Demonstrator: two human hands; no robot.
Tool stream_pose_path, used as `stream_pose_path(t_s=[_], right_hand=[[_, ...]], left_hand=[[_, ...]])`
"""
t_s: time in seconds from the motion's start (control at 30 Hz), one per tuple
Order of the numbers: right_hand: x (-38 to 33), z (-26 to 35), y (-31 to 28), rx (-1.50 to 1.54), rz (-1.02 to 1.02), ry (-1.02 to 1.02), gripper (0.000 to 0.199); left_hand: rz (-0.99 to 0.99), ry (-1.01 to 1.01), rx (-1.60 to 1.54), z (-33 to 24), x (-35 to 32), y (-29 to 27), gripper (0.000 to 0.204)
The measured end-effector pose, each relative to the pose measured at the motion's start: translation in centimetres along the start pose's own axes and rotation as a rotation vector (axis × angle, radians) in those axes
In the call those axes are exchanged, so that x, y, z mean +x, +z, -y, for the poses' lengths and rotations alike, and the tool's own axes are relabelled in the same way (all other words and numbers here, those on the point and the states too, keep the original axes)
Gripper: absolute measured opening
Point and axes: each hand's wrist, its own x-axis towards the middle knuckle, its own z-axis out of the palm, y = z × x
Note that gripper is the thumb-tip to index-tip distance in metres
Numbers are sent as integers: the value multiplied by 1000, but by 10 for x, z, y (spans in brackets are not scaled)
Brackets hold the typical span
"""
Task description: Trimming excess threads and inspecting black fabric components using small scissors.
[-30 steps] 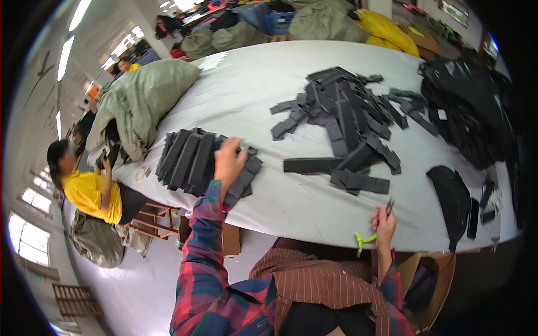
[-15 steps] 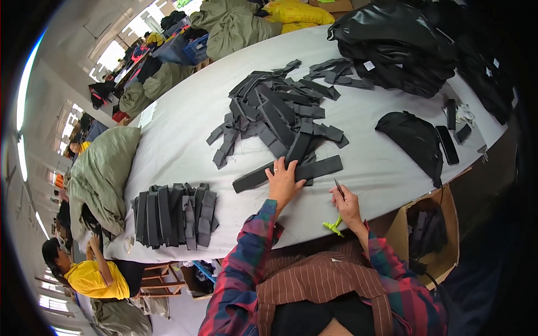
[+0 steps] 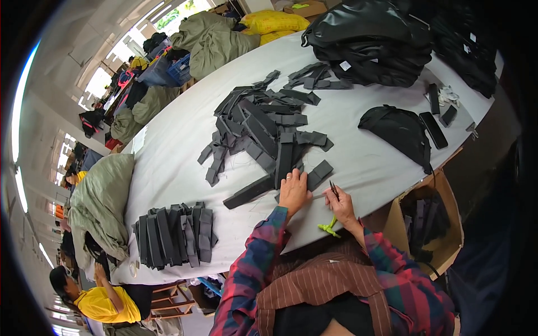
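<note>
Two hands: left grip (image 3: 293,192) rests on dark strap (image 3: 284,158), right grip (image 3: 339,205) beside.

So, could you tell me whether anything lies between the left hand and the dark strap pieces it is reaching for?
Nothing visible does: the left hand already rests on the dark strap pieces at the near edge of the pile.

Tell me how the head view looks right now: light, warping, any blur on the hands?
Head view: even daylight, blown-out windows at upper left; fisheye bends the grey table edge, black vignette at the rim; left hand and right hand look sharp on the dark fabric strips.
</note>
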Motion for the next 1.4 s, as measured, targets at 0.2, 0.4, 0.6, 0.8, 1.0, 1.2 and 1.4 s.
stream_pose_path(t_s=[0.2, 0.4, 0.6, 0.8, 1.0, 1.2, 1.4], right_hand=[[0, 1, -2, 214, -88, 24, 27], [-2, 5, -2, 131, -11, 12, 25], [-1, 7, 2, -43, 29, -25, 22], [-2, 26, 15, -170, 175, 34, 20], [-13, 60, 50, -516, 376, -355, 31], [-11, 59, 76, -739, 345, -647, 21], [1, 52, 103, -803, 421, -832, 13]], left_hand=[[78, -190, -849, 13, -18, -15, 44], [-89, -202, -2048, 20, -73, -55, 57], [-303, -344, -2121, 35, -132, -50, 51], [-483, -586, -2054, 42, -166, -41, 60], [-585, -756, -2005, 38, -186, -41, 67], [-630, -770, -2020, 34, -188, -42, 69], [-619, -761, -2075, 32, -188, -44, 67]])
